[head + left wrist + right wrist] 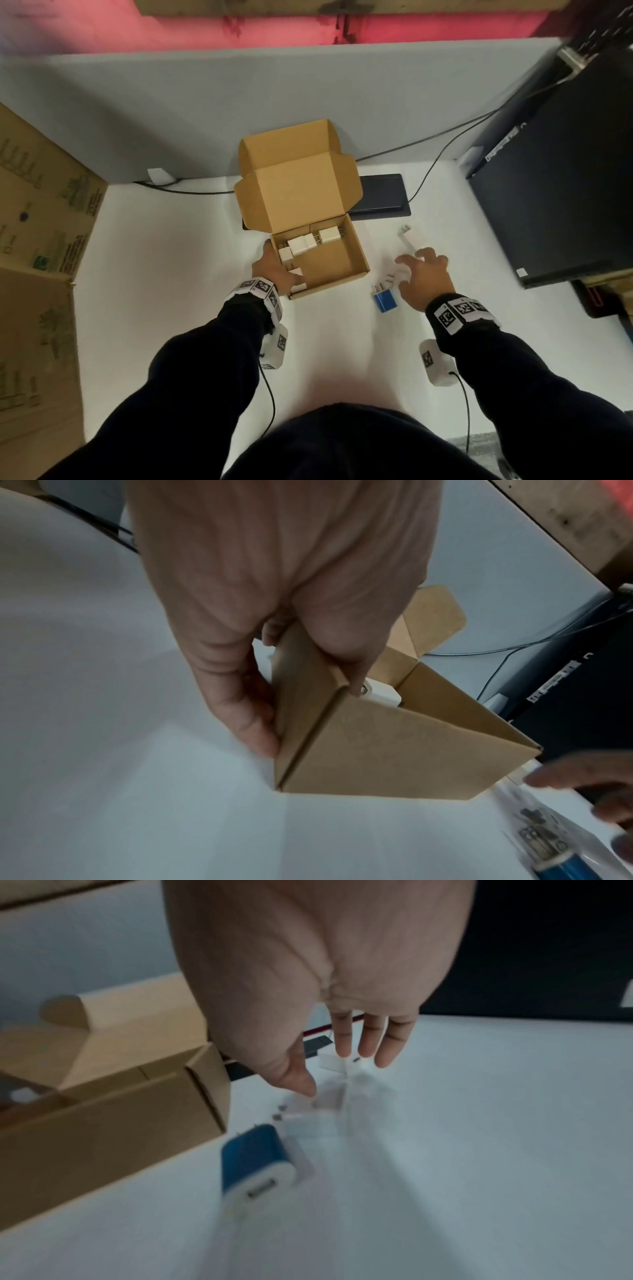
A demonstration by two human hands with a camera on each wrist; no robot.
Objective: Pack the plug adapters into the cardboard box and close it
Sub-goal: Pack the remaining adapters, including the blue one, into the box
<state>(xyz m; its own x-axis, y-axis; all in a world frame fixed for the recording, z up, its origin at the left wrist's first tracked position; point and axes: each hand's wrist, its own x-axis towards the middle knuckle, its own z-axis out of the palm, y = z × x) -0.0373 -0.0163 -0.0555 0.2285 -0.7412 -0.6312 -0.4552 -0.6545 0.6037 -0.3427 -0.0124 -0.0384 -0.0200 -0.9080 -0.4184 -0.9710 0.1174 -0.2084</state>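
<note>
The brown cardboard box (329, 285) stands open mid-table, its lid (298, 185) raised at the back. Several white plug adapters (299, 245) lie inside. My left hand (274, 270) grips the box's near-left wall (377, 750), thumb (342, 656) over the rim and fingers outside. My right hand (416, 270) hovers with straight fingers over a white adapter (399, 274) on the table; in the right wrist view the thumb (301, 1085) touches this adapter (329, 1096). A blue adapter (384, 300) (253, 1153) lies beside the box. Another white adapter (412, 240) lies farther back.
A black computer case (555, 192) fills the right side. A dark flat device (380, 195) lies behind the box, with cables (428, 144) running along the grey partition (205, 113). A large printed carton (41, 240) stands at the left table edge.
</note>
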